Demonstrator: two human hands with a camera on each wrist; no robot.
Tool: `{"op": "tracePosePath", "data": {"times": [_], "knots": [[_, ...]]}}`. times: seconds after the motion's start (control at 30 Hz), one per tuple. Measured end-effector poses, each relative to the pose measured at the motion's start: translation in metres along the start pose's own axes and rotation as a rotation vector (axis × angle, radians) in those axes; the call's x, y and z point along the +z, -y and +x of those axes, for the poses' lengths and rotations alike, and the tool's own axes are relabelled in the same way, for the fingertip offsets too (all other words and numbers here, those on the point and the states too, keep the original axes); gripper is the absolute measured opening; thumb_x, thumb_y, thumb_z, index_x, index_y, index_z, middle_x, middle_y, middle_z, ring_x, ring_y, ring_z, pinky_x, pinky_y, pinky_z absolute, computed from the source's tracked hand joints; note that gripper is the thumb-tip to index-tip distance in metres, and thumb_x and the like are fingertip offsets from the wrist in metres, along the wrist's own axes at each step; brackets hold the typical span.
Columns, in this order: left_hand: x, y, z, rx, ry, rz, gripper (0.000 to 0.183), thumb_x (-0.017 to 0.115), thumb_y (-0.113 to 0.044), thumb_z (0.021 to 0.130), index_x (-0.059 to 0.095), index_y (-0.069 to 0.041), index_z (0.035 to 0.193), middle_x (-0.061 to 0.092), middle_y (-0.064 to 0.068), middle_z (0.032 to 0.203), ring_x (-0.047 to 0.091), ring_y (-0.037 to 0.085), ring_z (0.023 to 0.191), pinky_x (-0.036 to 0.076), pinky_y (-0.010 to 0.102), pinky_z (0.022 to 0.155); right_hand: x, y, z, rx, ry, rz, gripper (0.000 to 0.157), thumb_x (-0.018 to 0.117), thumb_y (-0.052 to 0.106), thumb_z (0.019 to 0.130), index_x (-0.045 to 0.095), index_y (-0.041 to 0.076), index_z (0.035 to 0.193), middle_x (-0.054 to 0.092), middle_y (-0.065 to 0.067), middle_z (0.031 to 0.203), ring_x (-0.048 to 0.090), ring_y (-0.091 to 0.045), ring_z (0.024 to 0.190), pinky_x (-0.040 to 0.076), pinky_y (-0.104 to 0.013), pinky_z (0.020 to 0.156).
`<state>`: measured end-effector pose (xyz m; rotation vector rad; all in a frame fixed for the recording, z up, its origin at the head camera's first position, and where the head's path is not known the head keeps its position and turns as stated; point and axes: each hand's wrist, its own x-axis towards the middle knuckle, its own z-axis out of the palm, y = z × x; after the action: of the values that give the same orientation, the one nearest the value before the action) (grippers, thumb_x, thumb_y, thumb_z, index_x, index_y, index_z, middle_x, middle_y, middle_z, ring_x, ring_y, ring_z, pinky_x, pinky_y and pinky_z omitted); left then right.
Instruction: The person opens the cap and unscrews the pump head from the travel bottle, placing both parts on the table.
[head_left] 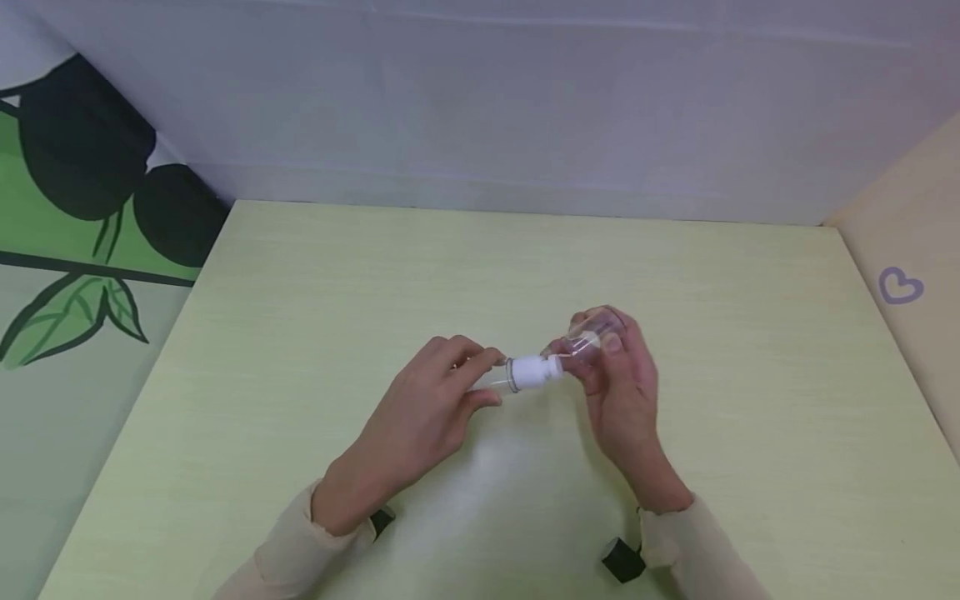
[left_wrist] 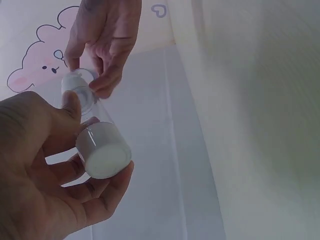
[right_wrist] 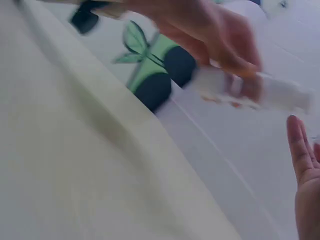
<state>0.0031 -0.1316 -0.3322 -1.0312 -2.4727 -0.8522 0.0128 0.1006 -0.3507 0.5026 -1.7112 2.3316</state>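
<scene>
A small clear bottle [left_wrist: 102, 150] with a white spray top [head_left: 531, 372] lies sideways in my left hand [head_left: 420, 412], gripped between thumb and fingers. Its base faces the left wrist camera, and the white top points toward my right hand [head_left: 626, 408]. Between the thumb and fingers of that hand is a clear cap [head_left: 596, 332], tilted, just off the end of the spray top. In the right wrist view the bottle [right_wrist: 285, 95] and the left hand [right_wrist: 225, 35] are blurred, while only part of the right hand [right_wrist: 307, 190] shows at the edge.
Both hands are above a pale wooden table [head_left: 337, 275]. Behind it rises a light fabric-like wall [head_left: 480, 108]. A panel with green leaves [head_left: 75, 317] stands left, and a beige panel [head_left: 915, 217] with a heart stands right. Small black blocks [head_left: 624, 560] sit by the wrists.
</scene>
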Motion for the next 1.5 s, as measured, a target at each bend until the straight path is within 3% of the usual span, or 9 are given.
{"op": "tracePosePath", "data": {"times": [0.07, 0.17, 0.47, 0.83, 0.9, 1.13, 1.3, 1.37, 1.5], "knots": [[0.001, 0.002, 0.000, -0.004, -0.004, -0.003, 0.036, 0.085, -0.022, 0.087, 0.072, -0.010, 0.118, 0.068, 0.004, 0.105, 0.058, 0.021, 0.086, 0.053, 0.028, 0.071, -0.009, 0.005, 0.004, -0.054, -0.015, 0.041, 0.024, 0.038, 0.004, 0.112, 0.050, 0.001, 0.133, 0.057, -0.011, 0.118, 0.075, -0.023, 0.095, 0.065, -0.033, 0.083], [0.004, 0.005, 0.000, -0.011, -0.001, -0.014, 0.036, 0.086, -0.023, 0.086, 0.073, -0.010, 0.117, 0.069, 0.004, 0.105, 0.059, 0.021, 0.086, 0.053, 0.028, 0.071, -0.019, 0.011, 0.008, -0.104, 0.011, 0.008, 0.024, 0.040, 0.003, 0.111, 0.047, -0.003, 0.133, 0.056, -0.013, 0.117, 0.076, -0.026, 0.094, 0.066, -0.037, 0.081], [0.011, 0.005, 0.002, -0.037, 0.004, -0.016, 0.035, 0.086, -0.023, 0.087, 0.073, -0.010, 0.117, 0.069, 0.001, 0.106, 0.062, 0.020, 0.089, 0.055, 0.028, 0.073, -0.044, 0.010, 0.014, -0.119, -0.005, 0.006, 0.024, 0.042, 0.000, 0.110, 0.047, -0.005, 0.133, 0.056, -0.015, 0.117, 0.076, -0.031, 0.097, 0.065, -0.042, 0.083], [0.009, 0.005, 0.004, -0.049, 0.012, -0.031, 0.036, 0.086, -0.023, 0.088, 0.072, -0.009, 0.118, 0.070, 0.002, 0.108, 0.061, 0.020, 0.092, 0.054, 0.029, 0.073, -0.068, 0.003, 0.016, -0.100, 0.026, -0.238, 0.035, 0.048, -0.016, 0.102, 0.039, -0.012, 0.136, 0.058, -0.018, 0.124, 0.073, -0.025, 0.107, 0.063, -0.034, 0.090], [0.009, 0.005, 0.004, -0.053, 0.012, -0.036, 0.036, 0.086, -0.023, 0.088, 0.072, -0.009, 0.118, 0.070, 0.002, 0.108, 0.061, 0.020, 0.092, 0.054, 0.028, 0.073, -0.071, 0.002, 0.015, -0.075, 0.010, -0.319, 0.037, 0.051, -0.015, 0.101, 0.039, -0.013, 0.136, 0.059, -0.017, 0.124, 0.072, -0.022, 0.108, 0.062, -0.030, 0.090], [0.008, 0.006, 0.005, -0.067, 0.009, -0.062, 0.036, 0.086, -0.022, 0.087, 0.072, -0.009, 0.118, 0.070, 0.001, 0.107, 0.059, 0.018, 0.091, 0.053, 0.028, 0.072, -0.081, -0.003, 0.010, 0.005, -0.046, -0.795, 0.039, 0.066, -0.005, 0.098, 0.049, -0.004, 0.134, 0.061, -0.010, 0.122, 0.062, -0.012, 0.114, 0.050, -0.012, 0.097], [0.006, 0.006, 0.006, -0.082, 0.009, -0.080, 0.037, 0.086, -0.022, 0.087, 0.072, -0.009, 0.119, 0.070, 0.002, 0.108, 0.060, 0.018, 0.092, 0.053, 0.028, 0.072, -0.087, -0.007, 0.009, -0.002, -0.041, -0.966, 0.041, 0.073, 0.000, 0.094, 0.055, -0.001, 0.131, 0.063, -0.010, 0.122, 0.057, -0.014, 0.112, 0.044, -0.012, 0.102], [0.005, 0.007, 0.006, -0.087, 0.011, -0.086, 0.037, 0.086, -0.022, 0.088, 0.072, -0.009, 0.119, 0.070, 0.002, 0.109, 0.060, 0.017, 0.093, 0.053, 0.028, 0.072, -0.088, -0.008, 0.010, 0.002, -0.039, -1.012, 0.042, 0.075, 0.003, 0.094, 0.056, -0.001, 0.131, 0.064, -0.012, 0.122, 0.057, -0.019, 0.114, 0.044, -0.017, 0.104], [0.005, 0.007, 0.006, -0.095, 0.013, -0.088, 0.037, 0.086, -0.022, 0.088, 0.071, -0.009, 0.120, 0.070, 0.001, 0.110, 0.060, 0.017, 0.093, 0.053, 0.028, 0.072, -0.090, -0.009, 0.012, 0.031, -0.031, -1.070, 0.044, 0.076, 0.004, 0.093, 0.055, -0.003, 0.130, 0.063, -0.017, 0.123, 0.056, -0.030, 0.119, 0.047, -0.040, 0.106]]}}
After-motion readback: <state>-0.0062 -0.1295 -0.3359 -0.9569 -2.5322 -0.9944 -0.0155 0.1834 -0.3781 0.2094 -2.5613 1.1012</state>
